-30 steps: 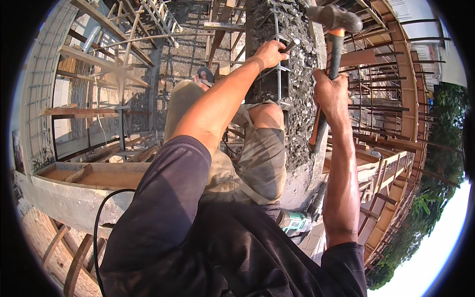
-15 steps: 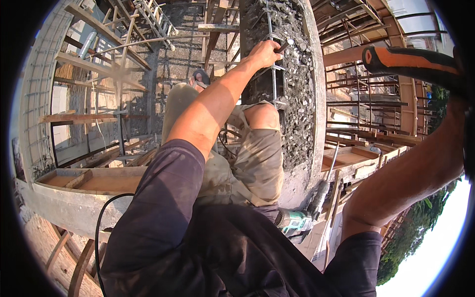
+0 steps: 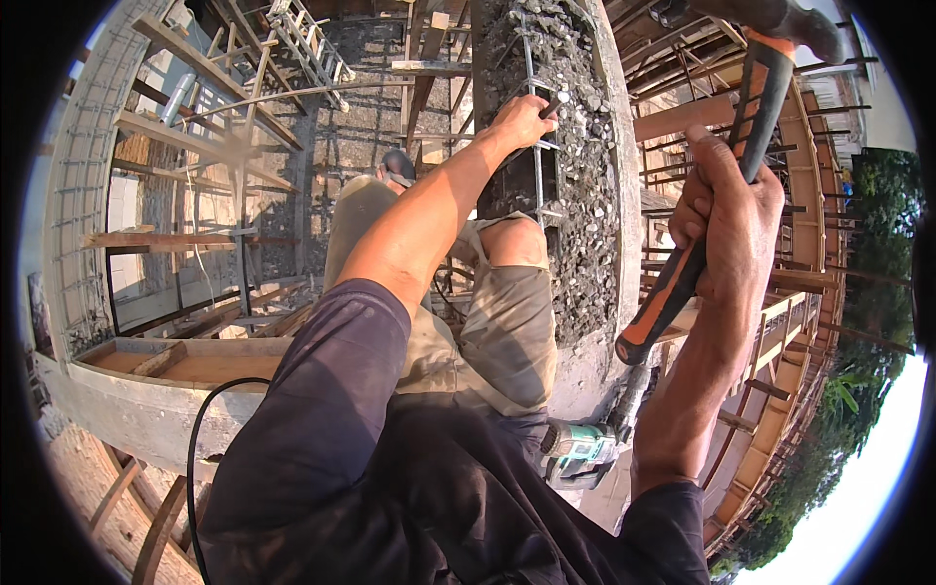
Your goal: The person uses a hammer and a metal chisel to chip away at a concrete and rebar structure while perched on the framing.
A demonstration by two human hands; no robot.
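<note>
My left hand (image 3: 522,122) reaches out over the broken concrete beam (image 3: 585,224) and is closed around a short dark metal chisel (image 3: 553,107). Only the chisel's upper end shows; its tip is hidden by the hand. Beside that hand runs a steel reinforcing bar (image 3: 539,180), exposed along a dark gap in the beam. My right hand (image 3: 726,214) is raised on the right, fingers wrapped round a hammer (image 3: 765,97) with a black and orange handle. The hammer's metal head is up at the top edge, well apart from the chisel.
A green and black power tool (image 3: 580,444) lies on the concrete by my right hip. Timber props (image 3: 195,141) and formwork stand below on the left, with a shallow wooden form (image 3: 195,356) nearer. A black cable (image 3: 198,439) curves past my left side. Steel bars stick out at right.
My right hand has swung the hammer inward from the far right edge, its handle turning from nearly level to steep. My left hand and the chisel stay nearly in place.
</note>
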